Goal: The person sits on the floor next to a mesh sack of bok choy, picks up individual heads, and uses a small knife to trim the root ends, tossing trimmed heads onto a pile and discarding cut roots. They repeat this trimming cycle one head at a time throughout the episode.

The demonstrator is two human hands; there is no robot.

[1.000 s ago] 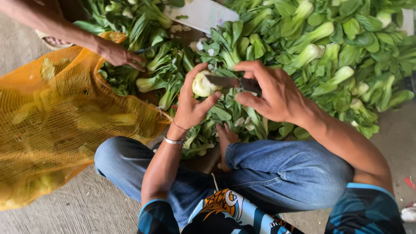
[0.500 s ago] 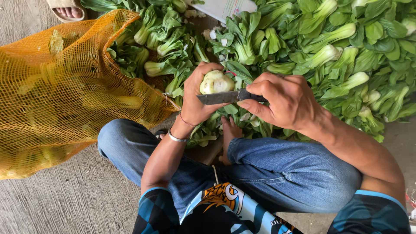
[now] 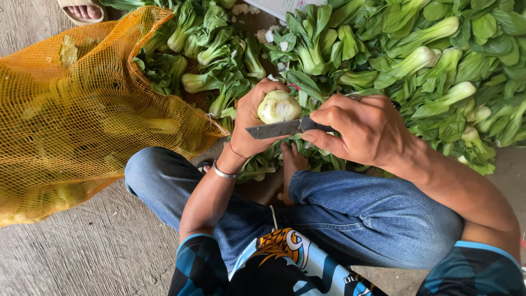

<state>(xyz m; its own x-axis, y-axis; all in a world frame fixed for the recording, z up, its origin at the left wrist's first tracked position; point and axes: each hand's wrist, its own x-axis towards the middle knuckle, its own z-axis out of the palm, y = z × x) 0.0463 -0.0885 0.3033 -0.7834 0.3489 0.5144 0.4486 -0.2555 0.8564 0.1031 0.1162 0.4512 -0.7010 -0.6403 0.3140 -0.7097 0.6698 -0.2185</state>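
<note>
Fingers of left hand wrapped around a bok choy head, pale cut base facing up; right hand closed on knife, blade flat just under the base, probably touching it. Both held above the bok choy pile on the concrete floor. Orange mesh sack lies left. A sandalled foot at top-left edge.

Knife handle hidden in right hand; sandalled foot cut by top edge.
</note>
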